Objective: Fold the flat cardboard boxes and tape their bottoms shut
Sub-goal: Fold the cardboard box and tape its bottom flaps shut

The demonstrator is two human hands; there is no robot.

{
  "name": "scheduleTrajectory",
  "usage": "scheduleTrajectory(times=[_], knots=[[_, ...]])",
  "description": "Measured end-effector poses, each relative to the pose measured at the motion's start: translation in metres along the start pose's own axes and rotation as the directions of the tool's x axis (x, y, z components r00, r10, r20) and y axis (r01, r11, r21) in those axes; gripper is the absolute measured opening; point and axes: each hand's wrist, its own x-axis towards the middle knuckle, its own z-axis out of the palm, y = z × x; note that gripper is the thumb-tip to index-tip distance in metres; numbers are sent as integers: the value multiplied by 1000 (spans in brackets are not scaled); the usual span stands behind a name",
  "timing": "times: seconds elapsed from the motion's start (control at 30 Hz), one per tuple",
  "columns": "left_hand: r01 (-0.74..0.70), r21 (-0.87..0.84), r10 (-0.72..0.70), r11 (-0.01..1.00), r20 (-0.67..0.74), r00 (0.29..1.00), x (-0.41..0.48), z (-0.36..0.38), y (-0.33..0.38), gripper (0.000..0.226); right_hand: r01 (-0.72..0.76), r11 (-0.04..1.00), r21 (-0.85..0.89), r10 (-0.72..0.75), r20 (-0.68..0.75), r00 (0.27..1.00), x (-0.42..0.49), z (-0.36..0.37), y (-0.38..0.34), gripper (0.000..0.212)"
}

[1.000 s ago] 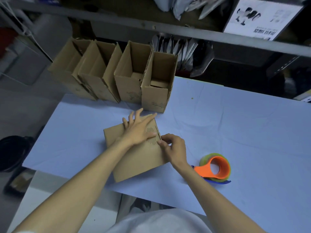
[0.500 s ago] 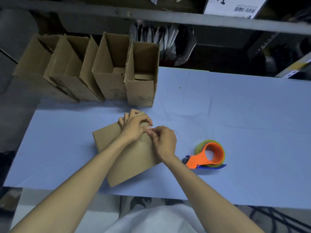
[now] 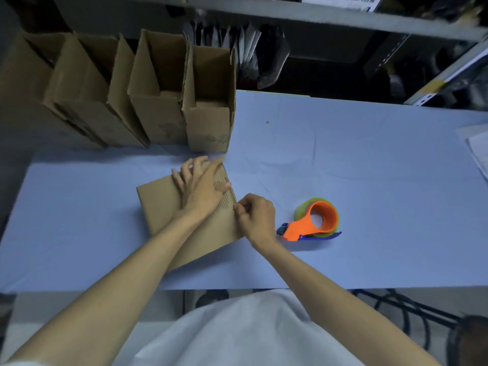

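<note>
A flat brown cardboard box [image 3: 163, 207] lies on the blue table [image 3: 343, 167] in front of me. My left hand [image 3: 203, 190] presses flat on its upper right part, fingers spread and straight. My right hand [image 3: 257, 216] has curled fingers that pinch the box's right edge. An orange tape dispenser [image 3: 315, 220] with a roll of clear tape lies just right of my right hand, untouched.
Several folded, open-topped cardboard boxes [image 3: 208, 109] stand in a row at the table's back left. A metal shelf [image 3: 343, 19] with bags and papers runs behind the table. White papers [image 3: 478, 151] lie at the right edge.
My left hand's fingers, curled over the box's top edge half a second ago, now lie spread flat. My right hand has slid a little down along the right edge.
</note>
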Motion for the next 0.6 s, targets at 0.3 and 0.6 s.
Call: scheduleTrajectory(times=[0.3,0.6], knots=[[84,-125,-85,989,-2,996,-18,1,-12,99,28,981,193,-59,154,986,3,-31,20,14],[-17,-198,22,980,20,1000,-22,-1,-7,86,264,918,-295,-279,-9,960,0,-104,131,47]])
